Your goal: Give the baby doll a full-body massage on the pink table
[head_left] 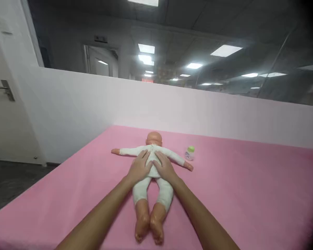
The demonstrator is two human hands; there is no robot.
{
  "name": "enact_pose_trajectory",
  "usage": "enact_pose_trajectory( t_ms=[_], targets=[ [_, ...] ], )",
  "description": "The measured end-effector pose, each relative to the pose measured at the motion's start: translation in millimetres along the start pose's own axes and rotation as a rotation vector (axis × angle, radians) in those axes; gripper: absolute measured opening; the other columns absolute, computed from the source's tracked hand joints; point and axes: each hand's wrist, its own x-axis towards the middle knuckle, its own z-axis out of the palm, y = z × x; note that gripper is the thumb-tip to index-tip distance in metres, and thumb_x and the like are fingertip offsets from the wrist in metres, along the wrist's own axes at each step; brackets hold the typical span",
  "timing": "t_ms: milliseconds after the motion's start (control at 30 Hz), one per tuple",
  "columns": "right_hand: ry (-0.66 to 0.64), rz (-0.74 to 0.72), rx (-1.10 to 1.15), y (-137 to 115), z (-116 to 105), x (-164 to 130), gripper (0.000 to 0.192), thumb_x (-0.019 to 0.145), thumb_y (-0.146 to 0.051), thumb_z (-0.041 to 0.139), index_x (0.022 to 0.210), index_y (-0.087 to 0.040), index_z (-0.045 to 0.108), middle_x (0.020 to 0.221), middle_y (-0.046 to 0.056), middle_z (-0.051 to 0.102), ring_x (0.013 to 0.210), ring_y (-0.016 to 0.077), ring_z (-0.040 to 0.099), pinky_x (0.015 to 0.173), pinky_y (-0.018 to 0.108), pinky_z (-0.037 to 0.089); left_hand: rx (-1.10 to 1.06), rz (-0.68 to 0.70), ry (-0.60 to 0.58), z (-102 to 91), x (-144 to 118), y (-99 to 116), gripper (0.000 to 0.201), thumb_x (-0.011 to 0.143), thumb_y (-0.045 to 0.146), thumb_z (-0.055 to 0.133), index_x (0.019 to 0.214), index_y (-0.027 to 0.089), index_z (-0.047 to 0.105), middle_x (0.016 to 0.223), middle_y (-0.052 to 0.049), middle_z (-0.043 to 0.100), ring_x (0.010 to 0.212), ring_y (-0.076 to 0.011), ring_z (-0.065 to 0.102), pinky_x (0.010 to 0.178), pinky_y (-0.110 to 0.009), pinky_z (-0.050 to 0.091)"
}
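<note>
Both hands (152, 167) flat on doll (152, 180)

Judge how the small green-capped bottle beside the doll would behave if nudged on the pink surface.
The bottle looks small and plastic, so probably light. It seems to stand upright by the doll, so a nudge would likely tip it. The round body might then roll, though the soft-looking pink mat may slow it.

I can read nothing here, label on the bottle (189, 153) too small and blurred, red sign (147, 80) far back — bright, letters unreadable
</note>
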Motion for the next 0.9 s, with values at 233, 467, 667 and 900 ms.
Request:
enact_pose_trajectory(
  t_ms=[233,467,667,900],
  targets=[
    [0.046,-0.027,0.025,-14,-8,-3,0.044,0.092,-0.033,0.058,0.135,-0.021,0.059,0.136,0.012,0.059,0.131,0.0286,0.053,0.116,0.049,0.039,-0.016,0.018,0.063,-1.7,-3,5,0.052,0.096,0.034,0.05,0.145,0.015,0.052,0.157,-0.013,0.043,0.148,-0.0287,0.036,0.123,-0.048,0.029],
    [0.064,0.004,0.037,-18,-10,-4,0.039,0.091,-0.034,0.06,0.128,-0.022,0.062,0.128,0.011,0.062,0.124,0.0282,0.056,0.112,0.049,0.043,-0.006,0.042,0.124,-8.2,-6,15,0.041,0.093,0.028,0.052,0.133,0.019,0.06,0.144,-0.011,0.057,0.137,-0.0275,0.049,0.116,-0.049,0.037],
    [-0.008,0.039,0.03,-13,-8,-3,0.043,0.094,-0.036,0.056,0.133,-0.019,0.061,0.146,0.012,0.055,0.14,0.0297,0.045,0.12,0.052,0.032,-0.005,0.008,0.075,-7.0,-5,15,0.043,0.097,0.033,0.048,0.136,0.017,0.057,0.148,-0.013,0.053,0.142,-0.0301,0.043,0.118,-0.052,0.033],
    [0.048,0.051,0.033,-24,-14,-3,0.022,0.089,-0.035,0.062,0.106,-0.022,0.068,0.112,0.008,0.068,0.11,0.0265,0.062,0.101,0.047,0.049,0.012,0.06,0.152,-11.3,-4,18,0.027,0.09,0.029,0.055,0.114,0.02,0.065,0.122,-0.009,0.065,0.119,-0.029,0.058,0.104,-0.049,0.046]
  ],
)
